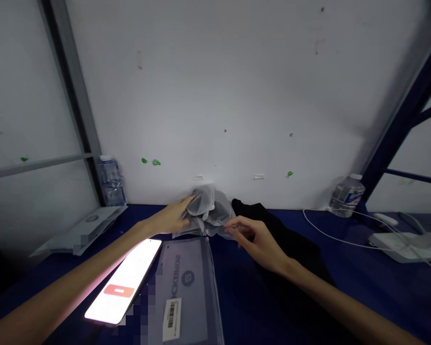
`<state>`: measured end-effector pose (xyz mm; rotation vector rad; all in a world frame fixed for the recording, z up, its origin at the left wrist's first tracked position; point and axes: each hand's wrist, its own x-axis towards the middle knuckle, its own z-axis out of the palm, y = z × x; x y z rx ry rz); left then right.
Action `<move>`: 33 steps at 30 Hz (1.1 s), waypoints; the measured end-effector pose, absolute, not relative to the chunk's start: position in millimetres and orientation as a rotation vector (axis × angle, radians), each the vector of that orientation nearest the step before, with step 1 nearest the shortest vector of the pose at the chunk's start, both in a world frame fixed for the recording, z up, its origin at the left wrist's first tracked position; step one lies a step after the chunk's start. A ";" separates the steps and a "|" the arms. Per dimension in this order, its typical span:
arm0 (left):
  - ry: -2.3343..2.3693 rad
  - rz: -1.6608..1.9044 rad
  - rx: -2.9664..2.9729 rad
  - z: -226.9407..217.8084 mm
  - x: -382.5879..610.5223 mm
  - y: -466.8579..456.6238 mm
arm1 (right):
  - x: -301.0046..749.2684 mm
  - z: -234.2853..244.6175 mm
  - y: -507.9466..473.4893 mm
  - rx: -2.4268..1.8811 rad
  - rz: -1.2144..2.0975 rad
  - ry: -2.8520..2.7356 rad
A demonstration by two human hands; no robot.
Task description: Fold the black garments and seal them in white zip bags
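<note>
Against the wall lies a heap of crumpled, frosted plastic bags (pixel 217 208). My left hand (pixel 168 218) reaches its left side, fingers stretched out against the plastic and thumb apart; some fingertips are hidden by the heap. At the right edge of the same heap is my right hand (pixel 256 239), its fingers loosely bent and the tips at the plastic, with no firm grip showing. In front of the heap, a flat zip bag (pixel 196 287) with printed lettering and a barcode label lies on the blue table (pixel 233 292). A phone (pixel 129 278) with a bright screen rests under my left forearm.
Black cloth (pixel 290 244) spreads beneath my right arm. Another flat plastic package (pixel 86 232) lies at the left. Water bottles stand at the back left (pixel 111 182) and back right (pixel 346 196). A white cable (pixel 326 241) runs to a white power strip (pixel 402 244).
</note>
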<state>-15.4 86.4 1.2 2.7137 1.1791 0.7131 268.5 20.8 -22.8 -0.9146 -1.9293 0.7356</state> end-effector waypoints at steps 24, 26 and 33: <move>0.813 1.065 3.167 -1.5 -17.0 13.8 | 364.2 -24.1 41.7 -1.476 0.138 -2.476; 0.790 0.959 3.212 -9.7 -17.3 12.9 | 363.9 -31.0 44.0 -1.502 0.158 -2.513; 0.747 0.707 3.155 -25.9 -9.8 3.0 | 354.2 -37.8 44.0 -1.605 0.098 -2.513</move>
